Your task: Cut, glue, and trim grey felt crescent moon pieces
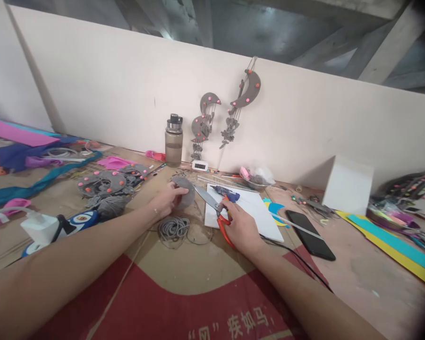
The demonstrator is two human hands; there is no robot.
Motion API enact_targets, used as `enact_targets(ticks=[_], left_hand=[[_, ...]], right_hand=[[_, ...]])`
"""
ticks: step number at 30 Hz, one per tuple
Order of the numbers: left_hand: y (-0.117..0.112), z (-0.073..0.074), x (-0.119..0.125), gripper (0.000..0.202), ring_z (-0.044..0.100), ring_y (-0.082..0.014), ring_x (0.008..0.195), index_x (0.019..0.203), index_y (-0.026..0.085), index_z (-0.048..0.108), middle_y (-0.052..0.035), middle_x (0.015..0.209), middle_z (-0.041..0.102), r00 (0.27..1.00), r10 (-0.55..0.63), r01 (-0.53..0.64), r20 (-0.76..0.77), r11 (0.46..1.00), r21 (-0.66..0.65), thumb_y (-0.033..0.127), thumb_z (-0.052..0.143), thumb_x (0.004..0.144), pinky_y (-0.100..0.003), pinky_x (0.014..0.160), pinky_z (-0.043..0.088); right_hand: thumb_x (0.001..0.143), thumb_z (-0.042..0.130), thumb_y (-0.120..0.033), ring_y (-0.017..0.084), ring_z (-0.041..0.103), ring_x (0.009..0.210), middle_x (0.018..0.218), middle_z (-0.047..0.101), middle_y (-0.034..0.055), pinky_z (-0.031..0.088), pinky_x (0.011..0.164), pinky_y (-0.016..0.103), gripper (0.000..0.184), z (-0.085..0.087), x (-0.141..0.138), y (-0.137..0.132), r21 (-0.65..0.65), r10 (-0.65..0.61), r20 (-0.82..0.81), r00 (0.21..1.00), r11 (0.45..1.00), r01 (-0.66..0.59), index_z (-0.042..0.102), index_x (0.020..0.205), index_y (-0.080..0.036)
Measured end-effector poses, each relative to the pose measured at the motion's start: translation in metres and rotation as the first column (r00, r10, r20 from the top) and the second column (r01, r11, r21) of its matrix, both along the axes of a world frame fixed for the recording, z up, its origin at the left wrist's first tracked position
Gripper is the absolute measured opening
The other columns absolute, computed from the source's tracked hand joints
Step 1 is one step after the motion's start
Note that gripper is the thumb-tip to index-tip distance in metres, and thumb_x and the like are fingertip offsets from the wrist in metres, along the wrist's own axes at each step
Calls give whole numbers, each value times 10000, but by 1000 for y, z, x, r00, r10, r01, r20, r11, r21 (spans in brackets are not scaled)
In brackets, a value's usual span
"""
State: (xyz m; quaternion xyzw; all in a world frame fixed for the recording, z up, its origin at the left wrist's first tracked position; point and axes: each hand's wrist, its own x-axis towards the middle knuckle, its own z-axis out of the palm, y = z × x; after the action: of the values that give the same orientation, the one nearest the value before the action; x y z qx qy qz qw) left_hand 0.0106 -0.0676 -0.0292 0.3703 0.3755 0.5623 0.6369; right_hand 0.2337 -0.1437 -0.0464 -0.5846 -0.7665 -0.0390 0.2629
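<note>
Between the thumb and fingers of my left hand [168, 198] is a round grey piece of felt [186, 193], held up over the table. My right hand [242, 226] is closed around the orange handles of a pair of scissors [208, 198]. The blades point up and to the left, their tip close to the felt's right edge; I cannot tell whether they touch. Below the felt lies a coil of grey cord [173, 229] on the cardboard. A white board [265, 219] lies flat behind my right hand, with a dark blue glue gun [226, 192] on it.
A black phone [310, 235] lies right of the board. A water bottle [174, 144] stands against the wall beside a small white clock [199, 165]. Grey moon-shaped hangings [251, 89] hang on the wall. Decorated grey felt pieces [102, 183] and a power strip [80, 221] lie at left.
</note>
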Motion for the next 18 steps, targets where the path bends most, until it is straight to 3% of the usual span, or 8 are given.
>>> enact_targets(ticks=[4,10,18], left_hand=[[4,-2,3,227,571,-90,513,725,137,573,13,626,640,1000,-1,1,-25,1000,6,21,714,591,-192,513,430],[9,-10,-1,252,652,-138,648,830,128,618,-31,751,691,999,-27,28,31,1000,-7,28,680,607,-256,661,520],[4,-16,-1,215,633,-132,612,796,130,620,-33,729,674,996,-86,86,6,996,23,100,715,605,-235,589,494]], right_hand=[[871,558,-282,201,632,952,1124,661,53,426,708,271,309,4,-3,-1,-29,-30,85,996,999,32,546,1179,-260],[887,521,-295,232,663,812,971,704,63,334,588,292,299,15,1,-5,-35,-135,355,925,987,158,580,1179,-261],[900,480,-261,223,633,776,900,692,79,288,578,302,295,11,1,-7,10,-117,500,858,992,130,594,1172,-256]])
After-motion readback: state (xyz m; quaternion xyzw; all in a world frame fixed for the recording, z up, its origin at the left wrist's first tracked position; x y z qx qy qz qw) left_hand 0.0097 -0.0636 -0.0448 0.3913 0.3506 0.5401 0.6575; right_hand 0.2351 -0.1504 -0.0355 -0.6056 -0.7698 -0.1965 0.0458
